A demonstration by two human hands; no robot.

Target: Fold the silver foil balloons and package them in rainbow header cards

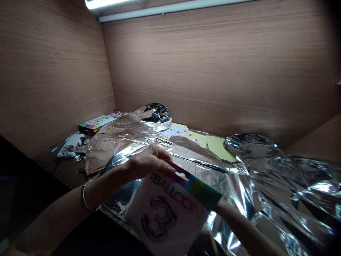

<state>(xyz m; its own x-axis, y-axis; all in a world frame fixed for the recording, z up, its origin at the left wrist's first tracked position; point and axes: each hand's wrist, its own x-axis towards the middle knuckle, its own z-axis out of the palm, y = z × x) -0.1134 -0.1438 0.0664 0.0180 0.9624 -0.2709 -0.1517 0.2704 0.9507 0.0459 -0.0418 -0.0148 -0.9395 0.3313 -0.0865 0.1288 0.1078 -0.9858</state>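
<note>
In front of the silver foil [112, 142] spread over the desk [66, 169], a balloon packet [183, 222] printed with a 3 is held up at a tilt. Its coloured header is pinched along the top edge by the closed fingers [163, 167] of the left hand [149, 160]. The right hand [221, 209] is placed at the packet's right edge and is mostly hidden behind it; how far its fingers are bent, and what is gripped by them, cannot be told.

If the header were pulled hard at the pinch, it could be creased or torn; if the pinch were slackened, the packet might be dropped. The thin-looking foil might be dragged by a forearm, and the yellow sheets [218, 147] behind it could be shifted.

At least two packets are seen: the held one and a second packet [102, 121] lying beside the foil's left part. One white object [69, 144] is set by the foil's left end. One bracelet [83, 195] is worn. At least two yellow sheets are visible; the overlapping foil pieces cannot be counted.
</note>
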